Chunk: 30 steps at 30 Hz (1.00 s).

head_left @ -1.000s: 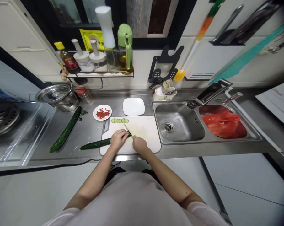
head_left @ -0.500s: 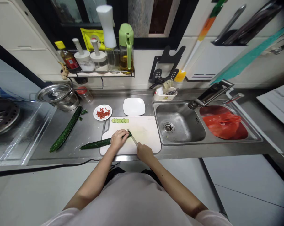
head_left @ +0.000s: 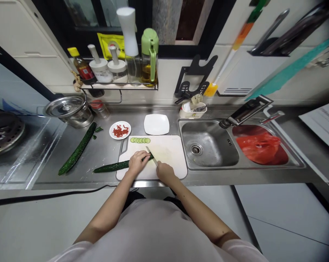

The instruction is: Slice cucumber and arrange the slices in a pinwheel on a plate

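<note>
Beside the sink [head_left: 209, 142], I saw the person's left hand [head_left: 137, 162] clamped on a cucumber [head_left: 112, 167] that lay partly on the white cutting board [head_left: 172, 156], while the right hand [head_left: 165, 172] gripped a knife [head_left: 155, 160] slanting across its right end, cucumber slices [head_left: 140, 140] lined up behind.

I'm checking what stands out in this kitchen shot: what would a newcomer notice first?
Probably the bright red bag in the right half of the double sink. Then, at the centre, the left hand holds a cucumber on the white board, and the right hand has a knife at its right end.
</note>
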Each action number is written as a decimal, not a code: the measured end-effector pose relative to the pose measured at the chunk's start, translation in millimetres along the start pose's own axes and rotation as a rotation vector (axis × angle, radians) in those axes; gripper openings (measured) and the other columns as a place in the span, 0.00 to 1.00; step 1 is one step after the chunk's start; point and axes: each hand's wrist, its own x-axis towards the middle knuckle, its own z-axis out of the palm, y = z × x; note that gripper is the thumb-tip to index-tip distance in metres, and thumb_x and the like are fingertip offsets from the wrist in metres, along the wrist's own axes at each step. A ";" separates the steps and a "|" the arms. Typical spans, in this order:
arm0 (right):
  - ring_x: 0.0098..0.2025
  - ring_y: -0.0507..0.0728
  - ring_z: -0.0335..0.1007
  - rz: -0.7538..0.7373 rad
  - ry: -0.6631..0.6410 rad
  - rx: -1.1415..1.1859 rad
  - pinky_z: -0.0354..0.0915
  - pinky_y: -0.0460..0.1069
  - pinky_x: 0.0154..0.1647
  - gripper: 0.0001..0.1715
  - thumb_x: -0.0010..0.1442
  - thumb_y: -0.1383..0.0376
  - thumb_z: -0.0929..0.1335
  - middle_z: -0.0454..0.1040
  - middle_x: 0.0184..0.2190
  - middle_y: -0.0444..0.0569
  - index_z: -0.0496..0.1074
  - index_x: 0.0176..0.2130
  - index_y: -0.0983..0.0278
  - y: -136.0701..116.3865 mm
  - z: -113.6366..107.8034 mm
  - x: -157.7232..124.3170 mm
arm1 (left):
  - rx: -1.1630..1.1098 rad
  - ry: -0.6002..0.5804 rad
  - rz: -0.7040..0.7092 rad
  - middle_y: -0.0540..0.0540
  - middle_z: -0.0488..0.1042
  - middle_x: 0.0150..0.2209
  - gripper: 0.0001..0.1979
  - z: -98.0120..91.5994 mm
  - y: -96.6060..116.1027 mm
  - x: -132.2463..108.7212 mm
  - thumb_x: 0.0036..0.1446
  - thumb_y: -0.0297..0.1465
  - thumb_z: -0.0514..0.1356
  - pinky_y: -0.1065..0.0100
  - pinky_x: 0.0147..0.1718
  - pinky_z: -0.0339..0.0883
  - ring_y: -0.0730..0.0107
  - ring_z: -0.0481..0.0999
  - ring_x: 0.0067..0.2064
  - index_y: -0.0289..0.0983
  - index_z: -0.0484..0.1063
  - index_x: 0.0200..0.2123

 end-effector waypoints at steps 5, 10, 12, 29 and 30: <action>0.44 0.60 0.74 -0.006 -0.001 0.010 0.65 0.50 0.41 0.16 0.65 0.70 0.56 0.76 0.40 0.59 0.65 0.48 0.69 -4.3 -4.1 4.4 | -0.007 0.008 0.002 0.48 0.78 0.41 0.10 -1.7 2.5 -0.7 0.61 0.36 0.57 0.65 0.43 0.69 0.66 0.74 0.44 0.44 0.78 0.39; 0.46 0.60 0.73 -0.009 -0.006 0.008 0.64 0.50 0.42 0.17 0.64 0.70 0.56 0.76 0.41 0.59 0.65 0.50 0.68 -8.2 -9.6 8.0 | -0.010 0.003 0.012 0.48 0.78 0.41 0.10 -1.7 3.1 -0.6 0.62 0.36 0.56 0.65 0.43 0.69 0.66 0.73 0.43 0.44 0.78 0.39; 0.46 0.60 0.73 -0.003 -0.014 0.010 0.64 0.50 0.42 0.17 0.64 0.70 0.56 0.76 0.41 0.59 0.64 0.50 0.68 -9.5 -11.6 8.9 | -0.009 0.003 0.018 0.48 0.78 0.41 0.10 -1.2 2.4 -0.4 0.62 0.36 0.57 0.65 0.44 0.69 0.66 0.73 0.43 0.44 0.78 0.39; 0.46 0.61 0.73 0.026 -0.047 0.024 0.63 0.50 0.41 0.17 0.64 0.70 0.56 0.76 0.41 0.59 0.65 0.50 0.69 -1.4 -10.9 -1.4 | -0.012 0.013 0.017 0.48 0.78 0.41 0.09 -0.5 1.7 1.2 0.61 0.35 0.57 0.66 0.43 0.68 0.67 0.74 0.43 0.44 0.78 0.38; 0.46 0.61 0.73 0.029 -0.052 0.021 0.62 0.50 0.41 0.17 0.64 0.70 0.56 0.76 0.41 0.59 0.65 0.50 0.69 -0.5 -10.3 -3.0 | -0.014 0.013 0.013 0.48 0.78 0.41 0.09 -0.4 2.0 1.2 0.61 0.35 0.57 0.66 0.43 0.68 0.67 0.74 0.43 0.44 0.78 0.38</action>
